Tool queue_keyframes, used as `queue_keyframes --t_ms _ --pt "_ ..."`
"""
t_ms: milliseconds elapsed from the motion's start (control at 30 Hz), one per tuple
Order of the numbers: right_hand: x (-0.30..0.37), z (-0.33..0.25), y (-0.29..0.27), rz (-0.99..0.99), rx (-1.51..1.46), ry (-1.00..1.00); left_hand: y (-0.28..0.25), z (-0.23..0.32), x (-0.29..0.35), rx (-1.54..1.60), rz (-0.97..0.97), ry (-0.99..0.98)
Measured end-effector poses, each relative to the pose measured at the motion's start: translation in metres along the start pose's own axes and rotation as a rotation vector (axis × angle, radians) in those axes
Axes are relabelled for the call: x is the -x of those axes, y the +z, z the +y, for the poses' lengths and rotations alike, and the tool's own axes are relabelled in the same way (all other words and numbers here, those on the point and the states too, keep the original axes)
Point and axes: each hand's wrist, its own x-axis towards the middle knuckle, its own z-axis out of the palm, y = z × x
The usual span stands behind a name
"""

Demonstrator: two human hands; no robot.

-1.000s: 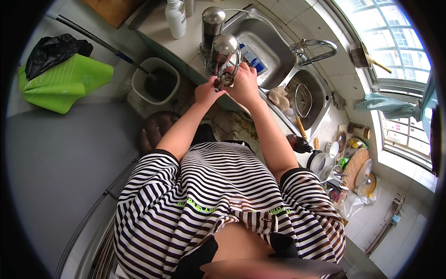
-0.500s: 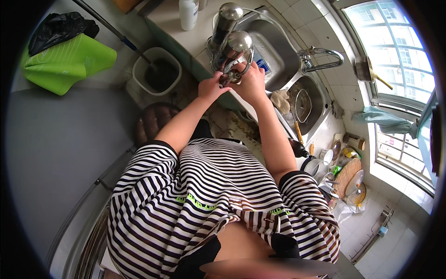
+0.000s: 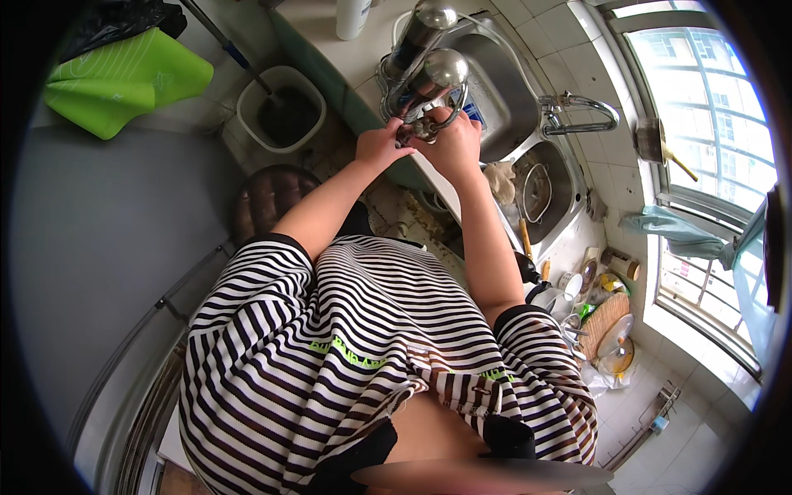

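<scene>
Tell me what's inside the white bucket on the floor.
The white bucket holds dark contents, and a long handle slants into it. Whatever is on the end of that handle is hidden in the dark.

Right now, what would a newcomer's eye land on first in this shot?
Both hands meet at the counter edge: the left hand and right hand grip a shiny metal fitting below two steel cylinders standing by the sink. Next comes the bright green mat at upper left, then the black-and-white striped shirt filling the lower middle.
</scene>
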Motion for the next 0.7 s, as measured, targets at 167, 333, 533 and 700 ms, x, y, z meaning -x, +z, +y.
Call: queue_keyframes --t_ms 167,333,533,700 --pt "0.002 0.004 0.005 0.059 -0.068 -0.02 0.0 0.0 0.001 -0.019 0.007 0.016" --pt "-0.001 -0.014 0.001 -0.042 0.156 0.154 0.002 -0.004 0.0 -0.001 -0.036 -0.001" --pt "0.0 -0.004 0.005 -0.018 0.023 0.056 0.001 -0.002 0.0 -0.028 -0.019 -0.002" --pt "0.001 0.002 0.008 0.037 0.003 0.02 0.001 -0.002 0.0 -0.032 -0.011 0.003"
